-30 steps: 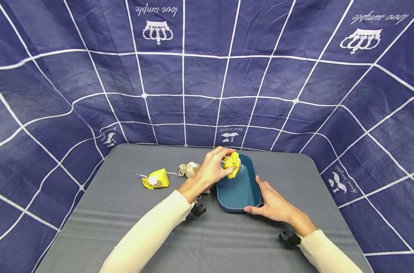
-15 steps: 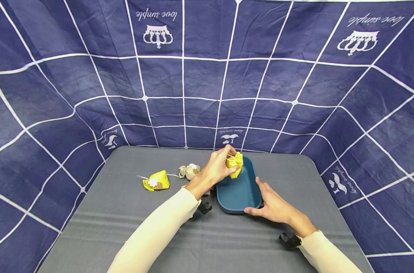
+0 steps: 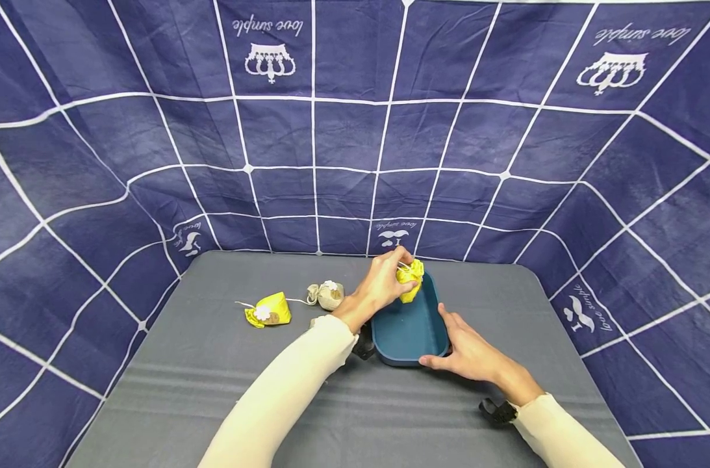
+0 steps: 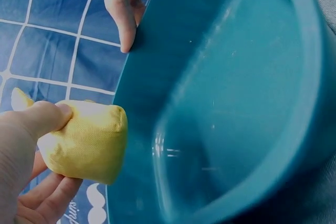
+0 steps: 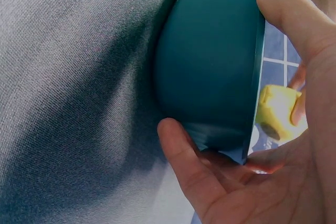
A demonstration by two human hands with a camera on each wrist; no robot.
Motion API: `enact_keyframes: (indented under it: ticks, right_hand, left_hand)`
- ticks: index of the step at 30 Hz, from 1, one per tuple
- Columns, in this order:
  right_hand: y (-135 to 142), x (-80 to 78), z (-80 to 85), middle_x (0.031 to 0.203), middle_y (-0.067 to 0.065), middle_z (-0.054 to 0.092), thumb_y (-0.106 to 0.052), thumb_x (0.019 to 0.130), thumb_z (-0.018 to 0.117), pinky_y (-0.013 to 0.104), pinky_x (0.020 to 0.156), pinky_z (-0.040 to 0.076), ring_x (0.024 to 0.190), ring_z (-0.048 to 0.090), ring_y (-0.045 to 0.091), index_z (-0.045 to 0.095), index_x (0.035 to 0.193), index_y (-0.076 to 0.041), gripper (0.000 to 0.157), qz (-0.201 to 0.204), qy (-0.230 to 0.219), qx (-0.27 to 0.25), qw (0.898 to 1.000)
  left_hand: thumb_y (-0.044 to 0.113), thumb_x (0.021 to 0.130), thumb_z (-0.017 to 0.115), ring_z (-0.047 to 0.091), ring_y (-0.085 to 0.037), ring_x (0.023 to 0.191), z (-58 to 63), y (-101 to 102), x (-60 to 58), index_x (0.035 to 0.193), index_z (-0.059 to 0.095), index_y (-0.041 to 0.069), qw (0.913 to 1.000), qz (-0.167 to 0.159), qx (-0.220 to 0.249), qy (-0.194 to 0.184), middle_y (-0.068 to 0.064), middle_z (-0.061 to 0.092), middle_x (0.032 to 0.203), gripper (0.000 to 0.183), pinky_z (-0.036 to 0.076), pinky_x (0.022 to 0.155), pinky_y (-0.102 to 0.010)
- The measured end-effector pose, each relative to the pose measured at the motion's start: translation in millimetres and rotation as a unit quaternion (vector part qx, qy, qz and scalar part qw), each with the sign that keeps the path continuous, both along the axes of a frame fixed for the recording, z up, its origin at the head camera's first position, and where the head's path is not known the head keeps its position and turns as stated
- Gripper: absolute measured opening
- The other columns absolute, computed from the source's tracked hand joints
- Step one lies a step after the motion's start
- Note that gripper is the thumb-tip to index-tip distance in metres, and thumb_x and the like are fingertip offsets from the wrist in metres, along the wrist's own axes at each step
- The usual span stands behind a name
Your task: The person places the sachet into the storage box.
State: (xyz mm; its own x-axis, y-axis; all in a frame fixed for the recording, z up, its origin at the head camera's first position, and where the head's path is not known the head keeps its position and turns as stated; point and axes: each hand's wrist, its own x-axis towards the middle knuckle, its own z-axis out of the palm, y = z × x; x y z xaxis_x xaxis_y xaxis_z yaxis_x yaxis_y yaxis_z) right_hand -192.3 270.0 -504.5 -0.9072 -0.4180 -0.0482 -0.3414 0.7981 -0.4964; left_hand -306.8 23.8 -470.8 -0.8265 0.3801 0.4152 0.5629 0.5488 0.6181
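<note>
My left hand (image 3: 379,286) pinches a small yellow drawstring pouch (image 3: 410,283) between thumb and fingers. The pouch hangs over the far end of a blue-green rectangular bin (image 3: 410,333); in the left wrist view its plump fabric base (image 4: 89,142) faces the bin's interior. At the bin's near right corner, my right hand (image 3: 471,348) grips the wall, thumb at the front rim and fingers along the right side. The right wrist view shows that thumb (image 5: 286,17) on the rim and a fingertip (image 5: 170,135) against the outer wall.
Left of the bin lie a beige drawstring pouch (image 3: 330,295) with a white flower and, farther left, another yellow pouch (image 3: 269,311). Something small is mostly hidden under my left forearm. A blue gridded cloth (image 3: 355,130) walls in the grey table (image 3: 243,383).
My left hand has shifted rightward with the yellow pouch, farther over the bin. My right hand and the bin have stayed in place.
</note>
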Motion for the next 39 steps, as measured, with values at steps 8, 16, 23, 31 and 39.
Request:
enact_keyframes:
  ticks: [8,16,23,31,39]
  right_hand:
    - [1.3,-1.0,-0.4,0.169,0.042,0.047,-0.062,0.096,0.09,0.068,0.125,0.053,0.149,0.061,0.049,0.018,0.177,0.017,0.135,-0.001,-0.015,-0.005,1.0]
    - [-0.2,-1.3,-0.6,0.166,0.04,0.051,-0.063,0.096,0.09,0.066,0.123,0.054,0.145,0.064,0.045,0.018,0.178,0.017,0.135,0.002,-0.021,-0.007,1.0]
    - [2.1,-2.6,-1.8,0.164,0.037,0.053,-0.063,0.096,0.09,0.064,0.121,0.055,0.138,0.065,0.039,0.019,0.177,0.017,0.135,0.002,-0.015,-0.009,1.0]
    - [2.7,-1.8,0.4,0.163,0.036,0.054,-0.066,0.096,0.09,0.06,0.116,0.057,0.132,0.064,0.034,0.018,0.178,0.016,0.136,0.005,-0.016,-0.005,1.0]
    - [1.7,-0.6,0.9,0.165,0.038,0.051,-0.067,0.096,0.089,0.064,0.12,0.055,0.139,0.063,0.04,0.018,0.179,0.015,0.136,0.005,-0.02,-0.007,1.0]
  left_hand:
    - [0.013,0.093,0.099,0.081,-0.03,0.126,-4.9,13.0,-7.3,0.13,0.071,0.007,0.9996,0.013,-0.023,0.003,-0.012,0.084,0.132,0.047,0.066,0.112,-0.04]
    - [0.023,0.095,0.101,0.08,-0.033,0.127,-10.0,22.3,-9.6,0.147,0.067,0.01,0.9961,0.026,-0.081,-0.027,-0.017,0.079,0.138,0.064,0.067,0.11,-0.044]
    - [0.03,0.097,0.099,0.077,-0.033,0.138,-9.3,20.1,-7.3,0.153,0.068,0.012,0.9914,0.009,-0.127,-0.033,-0.015,0.076,0.15,0.067,0.065,0.116,-0.045]
    - [0.036,0.101,0.095,0.077,-0.028,0.138,0.2,0.3,-2.3,0.153,0.07,0.019,0.9897,-0.001,-0.141,-0.024,-0.008,0.075,0.154,0.06,0.065,0.116,-0.045]
    - [0.042,0.103,0.091,0.077,-0.025,0.136,2.7,-19.7,8.3,0.155,0.071,0.022,0.9867,0.002,-0.161,-0.023,-0.005,0.077,0.147,0.059,0.066,0.114,-0.045]
